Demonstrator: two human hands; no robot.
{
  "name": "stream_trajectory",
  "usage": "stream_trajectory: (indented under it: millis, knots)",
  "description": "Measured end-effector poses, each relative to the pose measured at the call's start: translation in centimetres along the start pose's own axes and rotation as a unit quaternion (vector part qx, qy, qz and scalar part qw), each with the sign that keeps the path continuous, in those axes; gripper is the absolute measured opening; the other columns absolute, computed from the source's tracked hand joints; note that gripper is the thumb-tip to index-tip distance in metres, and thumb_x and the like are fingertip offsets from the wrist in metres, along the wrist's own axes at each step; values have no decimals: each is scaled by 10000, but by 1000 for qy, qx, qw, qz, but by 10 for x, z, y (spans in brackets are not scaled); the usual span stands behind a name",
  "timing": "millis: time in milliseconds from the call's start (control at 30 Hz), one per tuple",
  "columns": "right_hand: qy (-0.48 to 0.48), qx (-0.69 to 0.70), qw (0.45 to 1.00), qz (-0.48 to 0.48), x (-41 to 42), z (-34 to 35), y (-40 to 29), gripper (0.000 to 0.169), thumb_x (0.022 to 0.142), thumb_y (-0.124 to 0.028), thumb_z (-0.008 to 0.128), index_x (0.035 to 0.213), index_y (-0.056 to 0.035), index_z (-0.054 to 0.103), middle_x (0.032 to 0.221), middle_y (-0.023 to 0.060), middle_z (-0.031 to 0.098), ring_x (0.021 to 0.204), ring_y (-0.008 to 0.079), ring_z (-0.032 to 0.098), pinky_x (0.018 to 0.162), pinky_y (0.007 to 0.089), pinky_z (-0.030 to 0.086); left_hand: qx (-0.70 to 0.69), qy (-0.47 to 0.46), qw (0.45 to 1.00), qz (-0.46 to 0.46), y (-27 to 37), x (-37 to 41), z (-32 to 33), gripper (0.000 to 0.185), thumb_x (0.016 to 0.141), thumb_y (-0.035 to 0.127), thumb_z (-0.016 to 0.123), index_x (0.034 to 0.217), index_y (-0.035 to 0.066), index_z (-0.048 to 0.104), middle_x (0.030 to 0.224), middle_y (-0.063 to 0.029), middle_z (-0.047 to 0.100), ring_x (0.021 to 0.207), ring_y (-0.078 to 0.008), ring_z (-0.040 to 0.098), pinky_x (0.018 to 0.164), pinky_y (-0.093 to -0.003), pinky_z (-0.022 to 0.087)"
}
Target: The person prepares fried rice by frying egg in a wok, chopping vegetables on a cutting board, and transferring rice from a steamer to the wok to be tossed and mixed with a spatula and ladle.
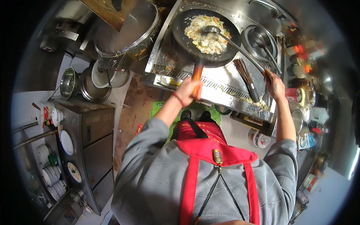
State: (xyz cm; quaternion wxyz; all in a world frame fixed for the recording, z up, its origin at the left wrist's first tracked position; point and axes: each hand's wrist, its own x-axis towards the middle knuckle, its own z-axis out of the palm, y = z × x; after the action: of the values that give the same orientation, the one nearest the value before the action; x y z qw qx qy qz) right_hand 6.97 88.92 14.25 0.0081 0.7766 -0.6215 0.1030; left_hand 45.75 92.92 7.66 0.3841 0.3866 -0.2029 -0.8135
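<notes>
My left hand (187, 91) grips the orange-brown handle (197, 73) of a black wok (180, 39) on the stainless-steel stove. Rice mixed with orange and green bits (209, 45) lies in the wok. In my right hand (275, 84) is the wooden end of a long-handled metal ladle (242, 50); its bowl rests on the rice. Between my hands, a bamboo wok brush (246, 76) with a dark handle lies on the stove top. Just beyond my right hand, a second ladle (261, 38) leans in a round metal pot (246, 42).
A large steaming pot (140, 42) stands left of the stove. Sauce bottles and jars (298, 70) line the right side. At the left, a steel cabinet (98, 123) bears plates (66, 142), with stacked bowls (50, 174) beyond. A white tub (261, 140) sits under the stove's right end.
</notes>
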Motion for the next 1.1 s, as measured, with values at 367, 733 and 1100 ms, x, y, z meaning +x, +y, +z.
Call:
stream_trajectory:
  millis: [367, 733, 1100]
  knots:
    - [-196, 647, 657, 333, -13, -14, -25, 266, 911, -225, 561, 1045, 4, 580, 725, 71, 608, 471, 81, 506, 367, 211, 370, -39, -15, 999, 18, 10, 49, 6, 123, 848, 68, 595, 848, 19, 482, 671, -58, 507, 524, -135, 489, 458, -268, 413]
    - [-33, 276, 930, 240, 95, 71, 195, 466, 869, -363, 584, 1146, 11, 560, 993, 179, 633, 981, 281, 603, 833, 368, 488, -22, 127, 989, 66, -29, -3, 21, 241, 944, 202, 507, 1142, 65, 515, 833, -67, 586, 656, -135, 551, 577, -287, 477]
    - [-167, 775, 487, 368, 109, 173, 221, 322, 882, -289, 587, 1035, -9, 548, 619, -4, 442, 427, 69, 383, 372, 208, 328, -13, 234, 969, 81, -34, 0, 44, 229, 940, 190, 495, 1128, 60, 504, 884, -67, 583, 683, -122, 539, 635, -290, 488]
